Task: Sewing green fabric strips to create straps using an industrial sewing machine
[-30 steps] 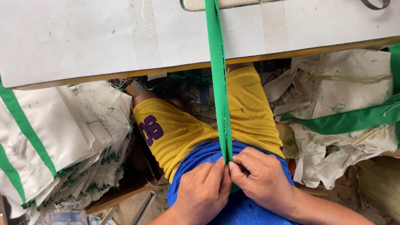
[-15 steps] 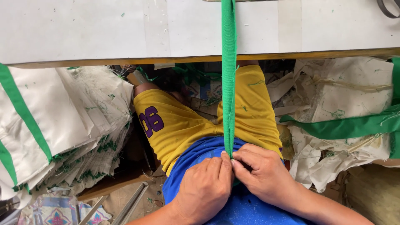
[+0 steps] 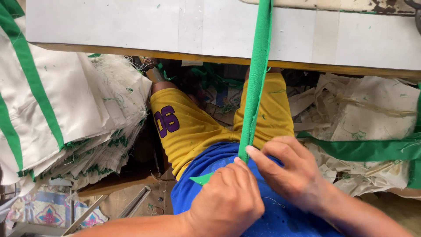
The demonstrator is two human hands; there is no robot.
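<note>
**Green strip runs straight up from both hands**

The strip (image 3: 255, 83) hangs taut, its long axis near upright in the picture, going from the lap up over the table (image 3: 131, 26) edge and out of view at the top. Its lower end sits between the two hands, just above the blue shirt (image 3: 210, 171). The right hand (image 3: 289, 173) pinches the strip's end with thumb and forefinger closed on it. The left hand (image 3: 228, 202) lies just beside and below, fingers curled on a green tip that sticks out to the left. Both are equally near; the right one sits higher. Stacked white-and-green bags (image 3: 66, 123) lie to the left, well apart.
</note>
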